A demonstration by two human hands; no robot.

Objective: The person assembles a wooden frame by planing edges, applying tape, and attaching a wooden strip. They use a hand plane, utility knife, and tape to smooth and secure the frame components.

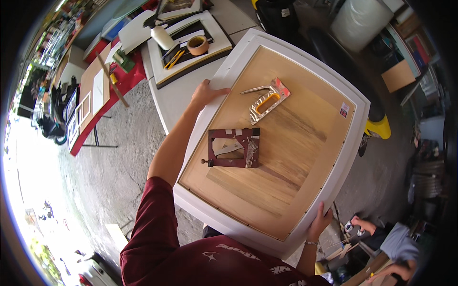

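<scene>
A large white picture frame (pixel 350 143) lies back side up, tilted across my view, with a brown wooden backing (pixel 281 157) set inside it. My left hand (pixel 208 94) grips the frame's far left edge, thumb on top and fingers mostly hidden beyond the rim. At the near right edge my right hand (pixel 320 220) holds the same frame, its fingers partly hidden. On the backing rest a silver and orange staple gun (pixel 269 101) and, nearer to me, a dark red stapling tool (pixel 234 148). Neither hand touches these tools.
Beyond the frame, a white table (pixel 171 102) carries a spray bottle (pixel 161 35), a tape roll (pixel 197 45) and yellow cutters (pixel 174 59). A red-covered table (pixel 102 112) stands at left. A black and yellow object (pixel 377 126) lies right. Another person's hands (pixel 365 225) work at lower right.
</scene>
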